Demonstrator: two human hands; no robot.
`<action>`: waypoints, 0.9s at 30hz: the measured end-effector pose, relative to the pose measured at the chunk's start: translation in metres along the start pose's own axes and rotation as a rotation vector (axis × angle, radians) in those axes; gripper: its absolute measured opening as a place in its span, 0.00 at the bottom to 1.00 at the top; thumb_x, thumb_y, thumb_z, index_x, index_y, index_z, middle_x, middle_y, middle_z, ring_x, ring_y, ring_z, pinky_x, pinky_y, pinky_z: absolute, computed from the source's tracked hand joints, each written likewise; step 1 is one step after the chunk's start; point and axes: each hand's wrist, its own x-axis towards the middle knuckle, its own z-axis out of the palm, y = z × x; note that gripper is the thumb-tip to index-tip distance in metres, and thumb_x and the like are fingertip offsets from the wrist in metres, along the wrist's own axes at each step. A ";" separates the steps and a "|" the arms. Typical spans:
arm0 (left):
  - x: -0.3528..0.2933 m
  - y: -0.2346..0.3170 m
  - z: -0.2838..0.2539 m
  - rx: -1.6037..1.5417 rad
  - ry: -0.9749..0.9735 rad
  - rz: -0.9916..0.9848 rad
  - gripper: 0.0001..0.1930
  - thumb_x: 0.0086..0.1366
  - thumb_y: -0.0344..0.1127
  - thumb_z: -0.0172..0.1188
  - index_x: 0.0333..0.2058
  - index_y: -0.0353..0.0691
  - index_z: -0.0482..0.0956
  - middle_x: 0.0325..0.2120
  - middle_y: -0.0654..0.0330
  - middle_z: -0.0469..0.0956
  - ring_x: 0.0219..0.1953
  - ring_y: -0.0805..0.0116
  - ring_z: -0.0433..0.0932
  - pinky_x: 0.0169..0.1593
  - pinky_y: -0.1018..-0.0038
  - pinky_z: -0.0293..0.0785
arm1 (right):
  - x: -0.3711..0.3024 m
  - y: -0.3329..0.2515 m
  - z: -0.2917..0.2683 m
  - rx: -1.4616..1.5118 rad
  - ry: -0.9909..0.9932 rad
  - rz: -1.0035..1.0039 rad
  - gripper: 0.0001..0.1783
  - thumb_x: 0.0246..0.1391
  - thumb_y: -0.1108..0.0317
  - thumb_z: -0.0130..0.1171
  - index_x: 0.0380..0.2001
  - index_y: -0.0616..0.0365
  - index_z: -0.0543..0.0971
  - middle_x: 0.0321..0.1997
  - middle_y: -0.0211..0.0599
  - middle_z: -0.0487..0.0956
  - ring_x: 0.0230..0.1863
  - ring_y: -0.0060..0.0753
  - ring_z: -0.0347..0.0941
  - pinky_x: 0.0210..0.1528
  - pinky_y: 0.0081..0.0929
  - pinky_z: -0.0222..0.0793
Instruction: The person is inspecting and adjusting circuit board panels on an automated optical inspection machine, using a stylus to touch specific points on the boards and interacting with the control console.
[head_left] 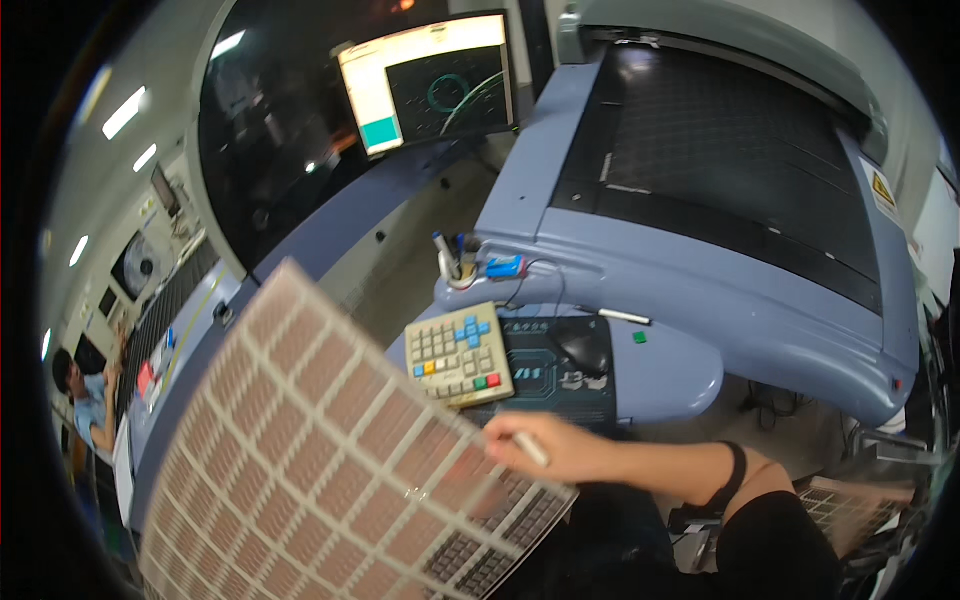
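Clearly the right hand (545,445), reaching in from the lower right of the frame, is closed around a slim white pen and rests on the edge of a large translucent gridded sheet (330,450) that fills the lower left and overlaps a keyboard (490,545). The left hand is out of view. Above sit a beige keypad (458,352), a mouse (582,347) and a monitor (430,80). To handle the sheet well, I judge it should stay flat and supported, without creasing, clear of the keypad.
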 end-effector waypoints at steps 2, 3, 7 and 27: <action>-0.002 0.046 0.011 -0.103 0.006 0.067 0.16 0.71 0.36 0.52 0.47 0.29 0.78 0.45 0.41 0.77 0.46 0.50 0.77 0.50 0.66 0.72 | -0.004 -0.009 -0.057 -0.193 0.294 -0.221 0.13 0.65 0.57 0.56 0.38 0.55 0.72 0.28 0.25 0.70 0.29 0.19 0.66 0.32 0.22 0.64; -0.002 0.068 0.018 -0.157 0.005 0.098 0.15 0.70 0.35 0.52 0.47 0.29 0.78 0.46 0.41 0.77 0.46 0.50 0.77 0.50 0.66 0.72 | -0.014 -0.016 -0.087 -0.045 0.395 -0.106 0.12 0.65 0.56 0.55 0.36 0.53 0.72 0.27 0.23 0.70 0.28 0.17 0.66 0.31 0.20 0.64; -0.001 0.150 0.065 -0.378 -0.023 0.204 0.14 0.70 0.32 0.54 0.48 0.30 0.78 0.49 0.41 0.76 0.49 0.47 0.76 0.54 0.66 0.72 | -0.072 -0.045 -0.219 0.129 0.984 -0.206 0.06 0.64 0.63 0.57 0.36 0.53 0.77 0.28 0.20 0.74 0.28 0.14 0.69 0.31 0.16 0.69; -0.233 0.476 0.425 -0.524 -0.787 1.702 0.27 0.58 0.25 0.63 0.57 0.42 0.72 0.59 0.50 0.68 0.60 0.48 0.69 0.60 0.61 0.68 | -0.448 -0.045 -0.586 -0.141 1.620 -0.201 0.16 0.64 0.56 0.55 0.48 0.53 0.80 0.40 0.22 0.80 0.38 0.15 0.75 0.38 0.17 0.69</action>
